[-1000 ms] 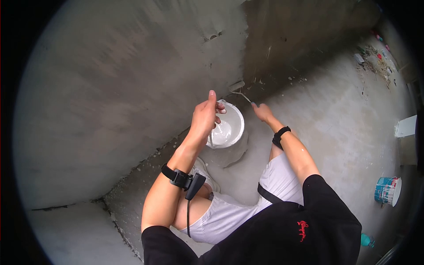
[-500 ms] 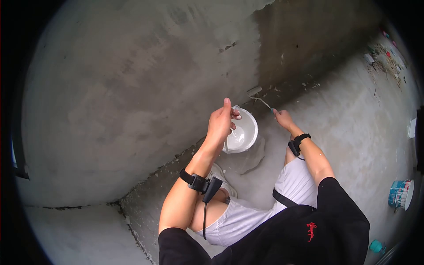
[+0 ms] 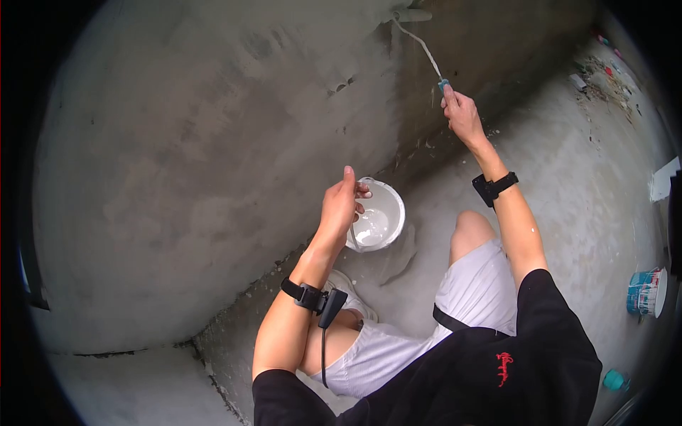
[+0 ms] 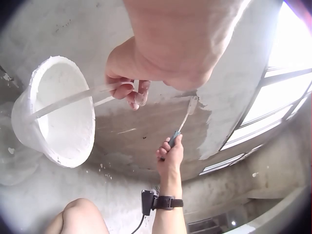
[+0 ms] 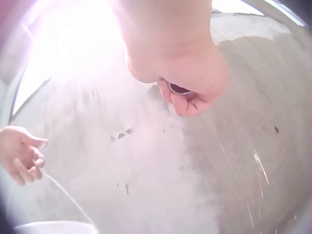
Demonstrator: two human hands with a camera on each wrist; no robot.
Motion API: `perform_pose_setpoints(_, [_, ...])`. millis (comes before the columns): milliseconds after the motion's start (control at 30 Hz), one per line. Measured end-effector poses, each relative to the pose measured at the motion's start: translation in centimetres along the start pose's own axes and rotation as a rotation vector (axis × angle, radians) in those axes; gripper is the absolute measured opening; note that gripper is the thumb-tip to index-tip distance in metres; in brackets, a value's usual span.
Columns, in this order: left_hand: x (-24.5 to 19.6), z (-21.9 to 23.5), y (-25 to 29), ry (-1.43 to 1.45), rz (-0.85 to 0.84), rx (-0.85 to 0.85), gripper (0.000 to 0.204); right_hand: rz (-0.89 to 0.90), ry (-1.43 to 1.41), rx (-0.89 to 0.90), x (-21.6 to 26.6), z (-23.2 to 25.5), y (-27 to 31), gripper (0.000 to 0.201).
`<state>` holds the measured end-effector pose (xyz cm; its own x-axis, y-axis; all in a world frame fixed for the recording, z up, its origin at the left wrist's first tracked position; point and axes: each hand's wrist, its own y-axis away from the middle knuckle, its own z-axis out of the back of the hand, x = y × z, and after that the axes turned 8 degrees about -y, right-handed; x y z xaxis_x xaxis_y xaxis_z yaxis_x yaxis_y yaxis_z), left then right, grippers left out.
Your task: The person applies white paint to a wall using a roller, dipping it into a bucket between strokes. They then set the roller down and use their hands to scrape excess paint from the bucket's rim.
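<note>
A paint roller (image 3: 425, 50) is gripped by its blue handle in my right hand (image 3: 463, 118), arm stretched forward. Its roller head (image 3: 413, 15) lies against the wall (image 3: 213, 135), where a lighter coated area borders a darker brown one (image 3: 490, 53). My left hand (image 3: 339, 206) holds the handle (image 4: 68, 101) of a white bucket (image 3: 387, 220) in curled fingers, thumb pointing up. Wet white liquid shows inside the bucket. In the right wrist view the roller handle's butt end (image 5: 179, 89) shows in my right fist, and the rest of the roller is hidden.
A blue-and-white paint bucket (image 3: 643, 293) stands on the floor at the right, with a teal object (image 3: 615, 380) nearer me. Debris (image 3: 604, 89) lies along the far right. My bent knee (image 3: 471, 231) is below my right arm. Windows (image 4: 265, 105) open above the wall.
My right hand has carried the roller from low beside the bucket up to a higher spot on the wall. The left hand keeps hold of the bucket handle near the same place.
</note>
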<state>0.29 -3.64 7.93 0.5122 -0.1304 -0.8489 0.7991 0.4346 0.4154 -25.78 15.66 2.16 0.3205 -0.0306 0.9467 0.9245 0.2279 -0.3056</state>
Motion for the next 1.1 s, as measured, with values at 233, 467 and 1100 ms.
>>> perform_pose_setpoints(233, [0.0,-0.3,-0.2,-0.022,-0.004,0.008,0.059,0.01,0.097,0.009,1.4,1.7,-1.5,0.06])
perform_pose_setpoints(467, [0.0,-0.8,-0.2,-0.02,-0.01,0.016,0.057,-0.06,0.122,0.11,-4.3,-0.1,5.7,0.056])
perform_pose_setpoints(1100, [0.5,-0.2,-0.3,-0.007,0.008,0.001,0.057,-0.232,0.433,0.239,-11.0,-2.4,11.6,0.059])
